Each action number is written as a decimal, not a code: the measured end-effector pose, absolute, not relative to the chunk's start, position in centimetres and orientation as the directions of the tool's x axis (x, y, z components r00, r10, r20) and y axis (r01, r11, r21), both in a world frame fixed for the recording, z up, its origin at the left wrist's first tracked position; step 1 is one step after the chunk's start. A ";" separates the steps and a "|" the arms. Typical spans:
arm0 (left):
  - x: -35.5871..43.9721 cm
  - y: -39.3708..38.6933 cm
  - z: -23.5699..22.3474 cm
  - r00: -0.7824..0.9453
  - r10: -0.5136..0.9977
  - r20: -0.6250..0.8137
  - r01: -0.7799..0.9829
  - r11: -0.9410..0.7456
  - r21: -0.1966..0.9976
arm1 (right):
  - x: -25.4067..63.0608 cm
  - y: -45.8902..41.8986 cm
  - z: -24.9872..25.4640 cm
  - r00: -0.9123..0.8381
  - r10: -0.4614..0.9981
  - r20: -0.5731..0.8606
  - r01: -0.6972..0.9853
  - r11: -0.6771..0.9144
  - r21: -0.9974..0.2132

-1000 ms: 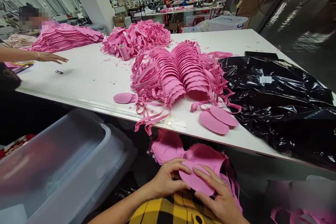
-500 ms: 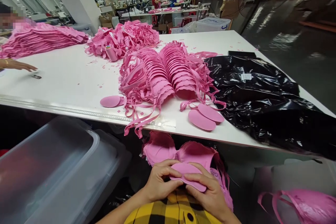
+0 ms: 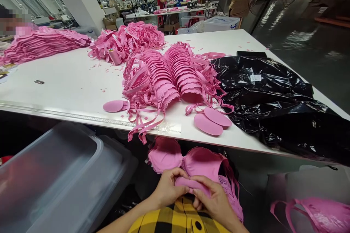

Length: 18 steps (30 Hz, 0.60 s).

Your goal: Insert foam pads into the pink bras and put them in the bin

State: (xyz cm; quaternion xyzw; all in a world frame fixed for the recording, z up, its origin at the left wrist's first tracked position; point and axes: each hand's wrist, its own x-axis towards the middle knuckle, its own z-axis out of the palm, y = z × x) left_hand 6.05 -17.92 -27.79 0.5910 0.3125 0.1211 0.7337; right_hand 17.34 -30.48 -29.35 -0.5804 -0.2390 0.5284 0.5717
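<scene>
Between both hands is a pink oval bra pad (image 3: 197, 185), bent along its length. My left hand (image 3: 170, 188) pinches its left end with thumb and fingers. My right hand (image 3: 212, 196) grips the right part, fingers curled around it. Just beyond my hands, a pink bra (image 3: 203, 161) rests below the table edge with its cups facing up. On the table ahead, two more pink pads (image 3: 209, 123) overlap near the front edge, and a single pad (image 3: 113, 106) lies farther left. Behind them stands a nested row of pink bras (image 3: 164, 80) with straps hanging over the edge.
Black plastic bags (image 3: 268, 94) cover the right of the white table (image 3: 68, 83). A thread spool (image 3: 114, 56) stands by a heap of pink straps (image 3: 136, 38). Clear plastic bins (image 3: 101, 153) are at lower left. A co-worker sits behind stacked pink pieces (image 3: 46, 42) at far left.
The pad in my hands has gone from nearly flat to folded lengthwise, and my fingers have curled closer around it. The co-worker's hand at far left has drawn back from the small dark metal piece.
</scene>
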 end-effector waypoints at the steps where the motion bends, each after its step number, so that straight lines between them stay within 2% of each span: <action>1: 6.1 -18.1 -28.0 0.781 0.558 -0.280 0.157 0.259 0.953 | 17.2 -30.6 -29.6 0.318 0.892 -0.320 -0.336 -0.209 -0.918; 5: 6.6 -18.4 -28.6 0.798 0.583 -0.150 0.075 0.150 0.986 | 17.2 -30.3 -30.1 0.315 0.912 -0.263 -0.399 -0.125 -0.909; 7: 6.7 -18.2 -28.5 0.816 0.572 -0.083 0.056 0.065 0.996 | 17.3 -30.1 -30.2 0.327 0.892 -0.311 -0.468 -0.133 -0.873; 9: 6.5 -17.8 -28.2 0.864 0.500 0.059 -0.008 -0.103 0.995 | 17.5 -30.0 -30.4 0.311 0.872 -0.379 -0.549 -0.161 -0.820; 11: 6.1 -17.3 -27.7 0.919 0.322 0.228 -0.127 -0.307 0.943 | 17.6 -30.1 -30.7 0.279 0.851 -0.445 -0.633 -0.186 -0.752; 14: 5.7 -16.5 -27.4 0.912 0.054 0.406 -0.316 -0.538 0.781 | 17.7 -30.1 -31.0 0.206 0.824 -0.528 -0.737 -0.225 -0.638; 16: 5.7 -16.3 -27.5 0.870 0.020 0.492 -0.372 -0.627 0.684 | 17.7 -29.8 -31.1 0.184 0.810 -0.556 -0.772 -0.231 -0.592; 18: 6.0 -16.3 -27.8 0.826 0.086 0.557 -0.369 -0.664 0.650 | 17.7 -29.6 -31.0 0.198 0.805 -0.559 -0.770 -0.226 -0.597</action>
